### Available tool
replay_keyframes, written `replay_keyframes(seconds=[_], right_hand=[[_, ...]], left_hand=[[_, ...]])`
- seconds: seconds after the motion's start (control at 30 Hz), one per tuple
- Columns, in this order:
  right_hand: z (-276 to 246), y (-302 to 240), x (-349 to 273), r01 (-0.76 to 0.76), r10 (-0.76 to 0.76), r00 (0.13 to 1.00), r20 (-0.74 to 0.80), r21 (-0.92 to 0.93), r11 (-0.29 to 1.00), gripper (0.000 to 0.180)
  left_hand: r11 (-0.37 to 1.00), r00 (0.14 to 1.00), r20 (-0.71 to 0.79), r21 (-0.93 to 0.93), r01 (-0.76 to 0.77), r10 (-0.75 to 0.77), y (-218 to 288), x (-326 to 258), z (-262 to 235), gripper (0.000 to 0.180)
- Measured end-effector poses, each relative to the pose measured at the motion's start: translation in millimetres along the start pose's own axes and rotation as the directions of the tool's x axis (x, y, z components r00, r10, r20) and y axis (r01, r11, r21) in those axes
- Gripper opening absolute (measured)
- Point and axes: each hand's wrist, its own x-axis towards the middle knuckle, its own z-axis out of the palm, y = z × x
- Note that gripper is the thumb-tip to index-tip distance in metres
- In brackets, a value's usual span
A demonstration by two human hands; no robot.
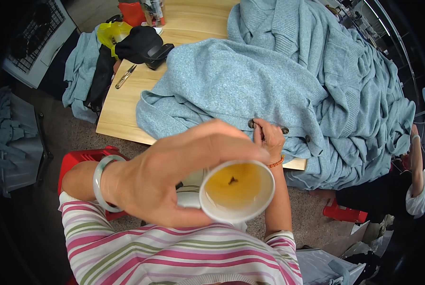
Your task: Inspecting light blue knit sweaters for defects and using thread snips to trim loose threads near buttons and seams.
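Even, diffuse overhead light, moderately bright; no hard shadows on the bench [127, 102]. Soft shading only in the folds of the blue knitwear [279, 80] and under the bench's near edge. Heavy fisheye: the bench edges bow, and a black vignette eats all four corners and the right rim. The floor left of the bench goes dim and murky. The left hand [174, 175] and the white cup [237, 190] sit close to the lens, slightly soft, skin a bit overexposed on the knuckles. Mild sheen on the cup rim and the liquid. Mid-frame knit texture is sharp; detail smears toward the rim.
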Motion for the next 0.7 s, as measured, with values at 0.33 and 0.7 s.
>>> replay_keyframes(seconds=[0.33,0.7], right_hand=[[-2,0,0,0.018,-0.018,1.000,-0.016,-0.009,1.000,0.016],[-1,-2,1,0.017,-0.017,1.000,-0.011,-0.011,1.000,0.016]], left_hand=[[0.995,0.998,-0.061,-0.096,-0.035,0.029,44,0,15,0.044],[0.970,0.959,0.166,0.033,-0.239,0.230,66,9,-19,0.037]])
